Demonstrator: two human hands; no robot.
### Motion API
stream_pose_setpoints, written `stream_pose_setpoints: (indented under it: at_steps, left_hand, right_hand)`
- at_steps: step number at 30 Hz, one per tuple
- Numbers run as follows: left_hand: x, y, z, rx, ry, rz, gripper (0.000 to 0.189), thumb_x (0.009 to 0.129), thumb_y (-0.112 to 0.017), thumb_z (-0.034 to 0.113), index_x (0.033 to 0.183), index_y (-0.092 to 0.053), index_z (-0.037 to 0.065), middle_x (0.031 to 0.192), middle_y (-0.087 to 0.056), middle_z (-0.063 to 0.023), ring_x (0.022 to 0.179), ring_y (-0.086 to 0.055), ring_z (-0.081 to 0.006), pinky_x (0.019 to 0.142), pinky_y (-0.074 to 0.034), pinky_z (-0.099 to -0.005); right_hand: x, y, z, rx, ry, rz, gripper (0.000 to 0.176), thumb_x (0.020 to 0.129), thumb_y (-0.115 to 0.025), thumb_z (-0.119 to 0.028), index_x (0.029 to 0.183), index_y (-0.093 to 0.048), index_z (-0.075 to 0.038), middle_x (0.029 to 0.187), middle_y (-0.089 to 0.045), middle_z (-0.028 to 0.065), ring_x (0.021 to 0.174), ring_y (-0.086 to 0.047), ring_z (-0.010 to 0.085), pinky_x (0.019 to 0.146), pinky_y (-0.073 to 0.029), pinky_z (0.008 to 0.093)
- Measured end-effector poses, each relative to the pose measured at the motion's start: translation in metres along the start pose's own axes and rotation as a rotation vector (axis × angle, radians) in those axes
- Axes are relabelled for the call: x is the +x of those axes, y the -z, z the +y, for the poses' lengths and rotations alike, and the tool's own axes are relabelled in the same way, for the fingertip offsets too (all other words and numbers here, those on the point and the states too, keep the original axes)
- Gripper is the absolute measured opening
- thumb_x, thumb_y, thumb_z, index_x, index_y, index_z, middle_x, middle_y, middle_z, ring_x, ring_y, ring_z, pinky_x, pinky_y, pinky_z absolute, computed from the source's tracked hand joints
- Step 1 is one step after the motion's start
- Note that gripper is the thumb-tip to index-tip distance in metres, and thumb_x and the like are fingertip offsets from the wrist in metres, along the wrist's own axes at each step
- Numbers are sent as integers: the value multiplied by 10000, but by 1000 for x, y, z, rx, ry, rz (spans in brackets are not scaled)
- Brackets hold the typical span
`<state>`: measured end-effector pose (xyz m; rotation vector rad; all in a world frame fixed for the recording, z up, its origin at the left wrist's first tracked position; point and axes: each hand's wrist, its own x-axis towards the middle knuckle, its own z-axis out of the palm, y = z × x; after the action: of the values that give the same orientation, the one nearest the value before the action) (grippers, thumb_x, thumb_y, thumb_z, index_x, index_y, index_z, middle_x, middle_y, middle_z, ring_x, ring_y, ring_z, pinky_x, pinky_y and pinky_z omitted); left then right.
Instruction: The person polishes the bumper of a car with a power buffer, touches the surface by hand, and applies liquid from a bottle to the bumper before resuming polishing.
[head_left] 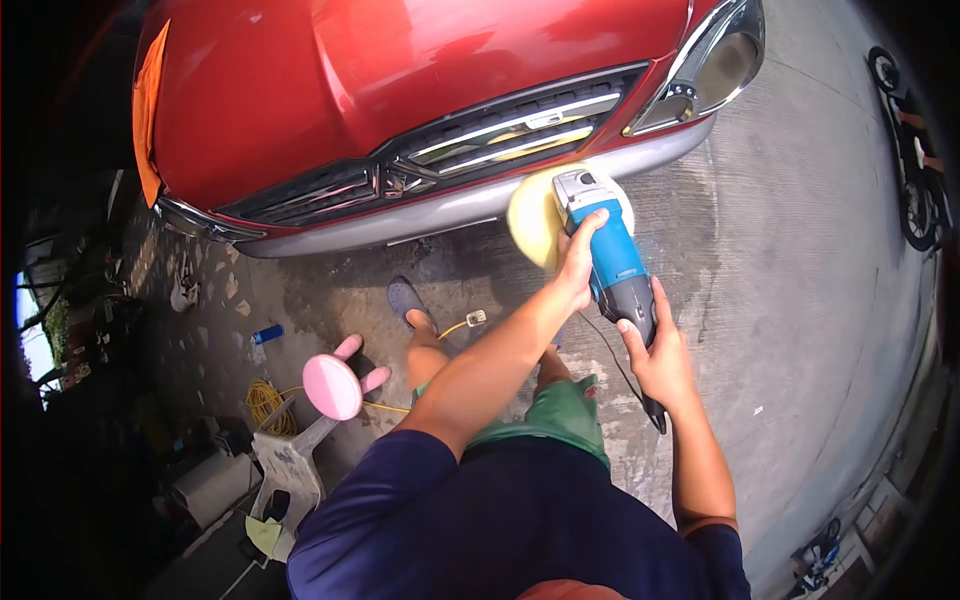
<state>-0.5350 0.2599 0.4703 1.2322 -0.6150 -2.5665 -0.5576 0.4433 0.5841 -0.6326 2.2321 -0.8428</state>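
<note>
My right grip (655, 350) is wrapped tight around the rear handle of the polisher (612, 265), nearest me. My left grip (580, 255) clasps its head, further out. The tool's long axis runs away from me, and its yellow pad (532, 215) touches the grey bumper (440, 210) of the red car (400, 70).

One red car (400, 80) is standing far off, showing one headlight (720, 60). Two hands, the left hand (580, 255) and the right hand (655, 355), are holding one polisher (612, 275). Two pads are showing: one yellow pad (532, 215) far, one pink pad (332, 387) near left. One motorcycle (915, 185) is standing far right.
</note>
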Motion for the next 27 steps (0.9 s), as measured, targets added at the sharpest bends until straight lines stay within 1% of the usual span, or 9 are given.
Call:
stream_pose_setpoints:
  at_steps: [2,3,8,9,12,18,21,24,27]
  left_hand:
    - [-11,25,10,-42,-74,9,815,861,-852,448,1412,-425,25,1167,-644,-173,979,-727,-269,796,-663,-463]
    - [-20,36,15,-10,-86,51,570,938,-743,529,1266,-625,78,1047,-697,-94,906,-724,-211,806,-638,-419]
    - [-54,115,53,-44,-152,142,670,913,-711,636,1260,-627,70,1056,-701,-113,937,-732,-262,860,-636,-451]
    - [-69,115,65,-112,-131,138,607,948,-688,588,1247,-630,63,1038,-705,-98,907,-730,-237,825,-631,-413]
    - [-80,129,72,-105,-148,152,616,954,-665,611,1245,-629,69,1040,-707,-101,920,-733,-245,846,-631,-431]
    - [-60,73,43,-113,-57,38,640,947,-687,609,1271,-611,62,1044,-697,-108,923,-731,-255,849,-632,-444]
    - [-12,44,2,-90,-7,-81,629,928,-755,523,1312,-600,49,1066,-694,-111,921,-732,-226,799,-648,-425]
    - [15,-3,-22,-14,53,-144,846,861,-843,466,1434,-415,13,1159,-655,-181,1013,-728,-277,828,-666,-486]
    - [28,-32,-35,93,82,-183,922,835,-872,471,1452,-373,2,1214,-636,-214,976,-741,-299,787,-677,-496]
  right_hand:
    - [-1,-10,-20,15,-50,-112,888,1022,-712,-386,1696,-243,-46,1086,-750,354,953,-759,521,843,-611,542]
    - [0,-17,-26,16,-39,-153,896,1019,-714,-391,1697,-240,-48,1082,-748,358,952,-756,526,842,-610,550]
    - [4,-70,-48,-5,101,-306,927,1011,-705,-425,1699,-219,-38,948,-746,356,872,-735,565,811,-593,608]
    - [6,-79,-53,-22,131,-321,929,1012,-704,-427,1700,-215,-39,937,-746,352,862,-735,562,804,-592,609]
    - [5,-89,-58,-58,184,-349,937,1011,-704,-434,1701,-207,-40,911,-746,344,842,-736,555,790,-591,609]
    - [-5,-52,-35,-56,82,-215,936,1008,-713,-420,1700,-208,-43,935,-752,343,842,-741,549,804,-596,599]
    - [-9,-18,-14,-18,-2,-103,909,1016,-720,-380,1703,-219,-61,975,-758,346,881,-756,536,814,-606,571]
    - [-8,-4,24,-19,-4,86,876,1027,-721,-345,1702,-238,-66,1013,-759,349,942,-771,510,838,-609,533]
    - [-8,-12,57,81,-94,159,841,1039,-715,-296,1700,-249,-66,1118,-747,354,991,-780,463,868,-602,494]
